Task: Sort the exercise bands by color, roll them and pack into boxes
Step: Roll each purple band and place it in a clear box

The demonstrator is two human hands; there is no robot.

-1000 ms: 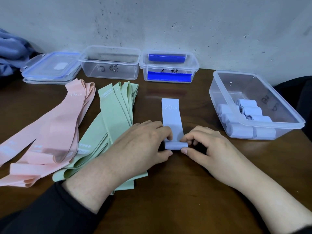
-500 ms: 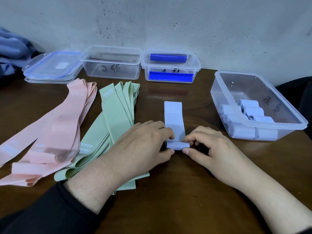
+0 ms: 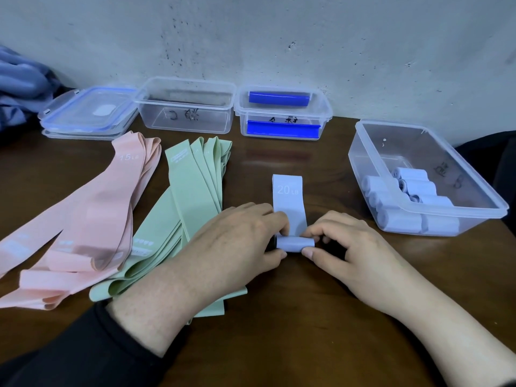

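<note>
Brown table [image 3: 279, 344], bands [image 3: 195, 196], boxes [image 3: 427, 208]

Single view, head-worn: we look forward and steeply down from above the near edge of a dark brown wooden table [image 3: 293, 344]. We face a pale, speckled plaster wall [image 3: 279, 37] running along the table's far edge. We sit close: the left hand [image 3: 237, 241] and right hand [image 3: 349, 255] fill the lower centre, forearms entering from the bottom corners. The wide lens bows the frame edges; a clear plastic box holding lavender rolls [image 3: 446, 208] reaches the right margin, a fan of pink rubber bands [image 3: 92, 219] the left. We have no second view to overlap.
</note>
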